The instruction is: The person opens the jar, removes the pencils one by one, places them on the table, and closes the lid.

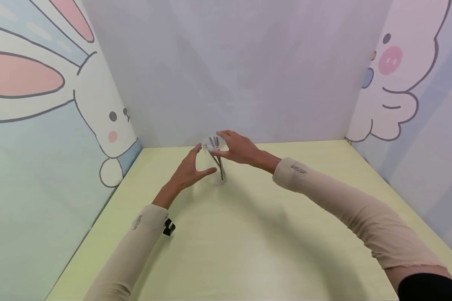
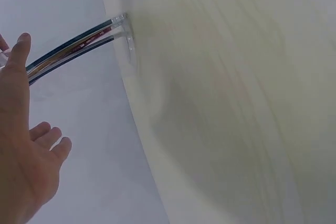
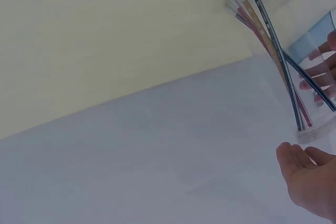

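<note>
A clear flared cup [image 1: 219,180] holding several dark, red and tan pencils [image 3: 273,48] stands upright near the table's back edge. At its left side the left hand [image 1: 188,169] is spread, thumb apart from the fingers, gripping nothing. The right hand [image 1: 241,149] is at the right of the rim, thumb and fingers apart; whether it touches the rim I cannot tell. In the left wrist view the pencils [image 2: 73,48] lean inside the cup beyond the left hand [image 2: 26,145]. The right wrist view has the right hand [image 3: 310,179] beside the rim, fingers slightly bent.
The pale yellow table [image 1: 241,251] meets a grey back wall [image 1: 233,71]. Side panels with a cartoon rabbit [image 1: 98,104] and another white cartoon animal [image 1: 395,83] flank it. A small black object [image 1: 168,227] is at the left sleeve's cuff.
</note>
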The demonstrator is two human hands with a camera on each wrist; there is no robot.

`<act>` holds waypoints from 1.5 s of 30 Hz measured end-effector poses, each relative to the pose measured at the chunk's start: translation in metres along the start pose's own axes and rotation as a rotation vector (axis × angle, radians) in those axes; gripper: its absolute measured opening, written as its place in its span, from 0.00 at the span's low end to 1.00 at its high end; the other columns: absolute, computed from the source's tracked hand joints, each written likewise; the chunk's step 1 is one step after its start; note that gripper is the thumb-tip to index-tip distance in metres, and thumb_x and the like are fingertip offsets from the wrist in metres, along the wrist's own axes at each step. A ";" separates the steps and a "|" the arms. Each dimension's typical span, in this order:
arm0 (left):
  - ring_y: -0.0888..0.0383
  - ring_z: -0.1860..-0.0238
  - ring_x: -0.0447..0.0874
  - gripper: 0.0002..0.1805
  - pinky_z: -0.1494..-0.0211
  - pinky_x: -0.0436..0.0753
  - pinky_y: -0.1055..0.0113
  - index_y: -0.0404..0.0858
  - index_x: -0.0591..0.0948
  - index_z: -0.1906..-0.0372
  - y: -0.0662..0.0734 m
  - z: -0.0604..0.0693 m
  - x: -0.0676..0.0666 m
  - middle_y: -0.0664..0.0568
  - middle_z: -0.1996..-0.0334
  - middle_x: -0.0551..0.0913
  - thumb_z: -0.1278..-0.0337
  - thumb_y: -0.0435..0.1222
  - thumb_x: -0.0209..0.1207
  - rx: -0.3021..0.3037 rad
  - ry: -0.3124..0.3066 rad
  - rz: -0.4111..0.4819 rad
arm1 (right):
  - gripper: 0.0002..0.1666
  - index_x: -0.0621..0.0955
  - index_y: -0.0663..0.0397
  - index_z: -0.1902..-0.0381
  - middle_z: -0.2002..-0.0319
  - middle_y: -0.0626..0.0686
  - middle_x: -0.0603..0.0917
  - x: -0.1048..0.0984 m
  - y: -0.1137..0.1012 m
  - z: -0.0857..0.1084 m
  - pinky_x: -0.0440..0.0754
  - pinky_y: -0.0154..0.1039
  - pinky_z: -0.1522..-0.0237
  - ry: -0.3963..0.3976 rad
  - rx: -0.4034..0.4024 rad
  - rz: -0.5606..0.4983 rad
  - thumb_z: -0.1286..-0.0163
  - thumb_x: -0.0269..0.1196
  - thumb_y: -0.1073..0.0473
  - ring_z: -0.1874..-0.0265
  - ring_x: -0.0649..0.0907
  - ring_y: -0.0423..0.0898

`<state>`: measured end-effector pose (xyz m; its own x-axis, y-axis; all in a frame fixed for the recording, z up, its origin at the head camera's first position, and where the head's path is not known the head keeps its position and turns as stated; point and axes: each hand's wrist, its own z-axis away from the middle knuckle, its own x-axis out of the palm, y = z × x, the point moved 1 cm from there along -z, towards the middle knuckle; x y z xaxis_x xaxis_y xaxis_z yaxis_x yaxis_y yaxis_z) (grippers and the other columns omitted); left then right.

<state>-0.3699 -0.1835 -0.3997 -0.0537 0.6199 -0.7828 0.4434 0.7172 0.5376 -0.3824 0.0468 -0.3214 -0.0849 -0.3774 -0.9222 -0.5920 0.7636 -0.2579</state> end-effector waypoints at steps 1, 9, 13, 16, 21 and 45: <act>0.43 0.20 0.58 0.64 0.22 0.67 0.40 0.42 0.47 0.15 0.001 -0.002 0.001 0.43 0.19 0.57 0.44 0.65 0.69 0.006 0.003 0.018 | 0.50 0.64 0.52 0.20 0.23 0.56 0.68 -0.001 0.000 -0.001 0.80 0.56 0.34 0.001 -0.001 -0.006 0.27 0.60 0.29 0.27 0.71 0.53; 0.43 0.23 0.63 0.59 0.24 0.73 0.45 0.43 0.50 0.16 0.009 -0.016 0.013 0.45 0.19 0.58 0.42 0.53 0.74 0.103 0.049 0.156 | 0.51 0.64 0.51 0.20 0.23 0.55 0.66 -0.006 -0.005 -0.009 0.77 0.58 0.31 0.021 0.007 -0.016 0.28 0.59 0.27 0.25 0.68 0.53; 0.43 0.23 0.64 0.57 0.25 0.74 0.45 0.43 0.51 0.17 0.009 -0.016 0.019 0.47 0.20 0.60 0.41 0.48 0.75 0.085 0.064 0.204 | 0.49 0.68 0.53 0.22 0.25 0.57 0.69 -0.003 -0.008 -0.012 0.80 0.57 0.33 -0.005 0.008 -0.013 0.27 0.59 0.27 0.27 0.71 0.53; 0.43 0.23 0.65 0.56 0.26 0.75 0.47 0.42 0.52 0.17 0.009 -0.015 0.024 0.46 0.20 0.61 0.41 0.46 0.75 0.059 0.071 0.230 | 0.45 0.73 0.54 0.26 0.28 0.57 0.73 0.001 -0.010 -0.014 0.84 0.53 0.38 -0.016 0.016 -0.015 0.27 0.60 0.28 0.32 0.76 0.53; 0.41 0.28 0.73 0.51 0.29 0.79 0.46 0.40 0.56 0.20 0.008 -0.016 0.031 0.43 0.24 0.66 0.39 0.46 0.74 0.038 0.064 0.320 | 0.40 0.79 0.56 0.33 0.38 0.56 0.82 0.006 -0.009 -0.018 0.87 0.45 0.50 0.021 0.013 -0.031 0.28 0.64 0.32 0.46 0.82 0.50; 0.42 0.33 0.78 0.42 0.31 0.80 0.45 0.43 0.61 0.29 0.015 -0.032 0.036 0.44 0.31 0.75 0.40 0.46 0.74 0.019 0.009 0.381 | 0.40 0.74 0.50 0.29 0.33 0.55 0.74 -0.003 0.004 -0.018 0.84 0.49 0.49 0.010 0.010 -0.094 0.28 0.63 0.32 0.48 0.79 0.49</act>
<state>-0.3938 -0.1402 -0.4104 0.1108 0.8439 -0.5249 0.4498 0.4284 0.7837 -0.3985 0.0419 -0.3145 -0.0378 -0.4527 -0.8909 -0.5899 0.7297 -0.3458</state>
